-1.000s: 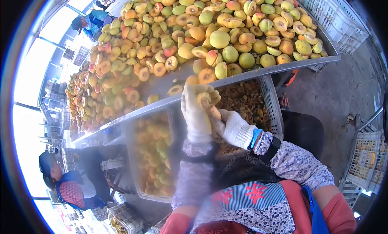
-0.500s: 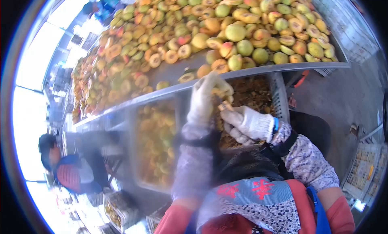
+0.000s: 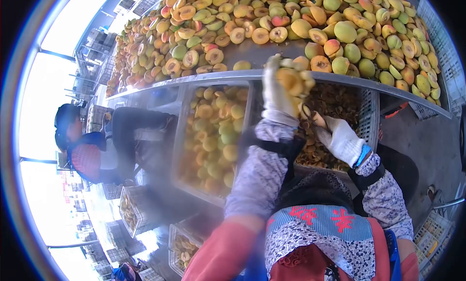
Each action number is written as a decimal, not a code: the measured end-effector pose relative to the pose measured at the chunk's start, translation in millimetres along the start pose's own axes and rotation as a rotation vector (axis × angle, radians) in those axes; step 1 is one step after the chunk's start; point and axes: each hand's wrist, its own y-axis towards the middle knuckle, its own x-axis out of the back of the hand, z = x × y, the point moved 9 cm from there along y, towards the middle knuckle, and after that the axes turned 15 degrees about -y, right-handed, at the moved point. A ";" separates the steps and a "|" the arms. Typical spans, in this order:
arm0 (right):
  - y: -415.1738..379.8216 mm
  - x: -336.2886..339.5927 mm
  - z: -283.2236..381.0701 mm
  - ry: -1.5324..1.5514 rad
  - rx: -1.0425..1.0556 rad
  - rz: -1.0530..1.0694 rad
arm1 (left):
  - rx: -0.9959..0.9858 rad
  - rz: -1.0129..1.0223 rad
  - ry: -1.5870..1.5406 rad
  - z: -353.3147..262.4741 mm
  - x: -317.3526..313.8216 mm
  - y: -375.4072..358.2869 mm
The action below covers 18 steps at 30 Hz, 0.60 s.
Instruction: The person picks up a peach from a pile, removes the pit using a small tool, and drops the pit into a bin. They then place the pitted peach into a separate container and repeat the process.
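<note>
My left hand [image 3: 277, 99], in a white glove, is closed around a yellow peach half [image 3: 290, 80] just over the metal table's front edge. The cut face is turned toward me, and the hand is slightly blurred. My right hand [image 3: 342, 140], gloved with a blue band at the wrist, grips a small pitting tool [image 3: 318, 119] with a wooden handle and a thin metal loop. The loop points up at the underside of the left hand, close to the peach half. Beneath both hands stands a crate [image 3: 371, 118] of brown pits and scraps.
Whole and halved peaches [image 3: 213, 19] are heaped across the metal table [image 3: 233, 53]. Left of my arm, a crate [image 3: 177, 135] holds peach halves. A seated person [image 3: 90, 147] works farther left. More crates [image 3: 138, 210] stand on the floor.
The view has shifted, so the heap and crates sit differently in the frame. My left hand now shows the peach half's cut face, and the tool's metal loop has come into sight.
</note>
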 end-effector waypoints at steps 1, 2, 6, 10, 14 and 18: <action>-0.8 2.8 -0.2 -0.261 -0.164 0.265 | -0.001 0.039 -0.050 -22.8 2.4 4.2; -3.8 -2.9 -21.6 -0.596 -0.242 0.380 | -0.115 0.011 0.010 -55.2 0.9 -4.2; -2.4 22.5 -13.6 -0.595 -0.250 0.187 | -0.569 -0.270 1.096 -210.6 25.4 -49.3; 6.1 23.1 -0.2 -0.486 -0.237 0.115 | -0.623 -0.302 1.175 -196.6 -16.9 -56.5; 7.9 22.1 -1.3 -0.465 -0.292 0.189 | -0.422 0.261 1.767 -69.5 -76.4 8.7; 9.3 38.2 -3.6 -0.476 -0.283 0.122 | -0.345 0.391 2.139 -7.4 -47.5 77.1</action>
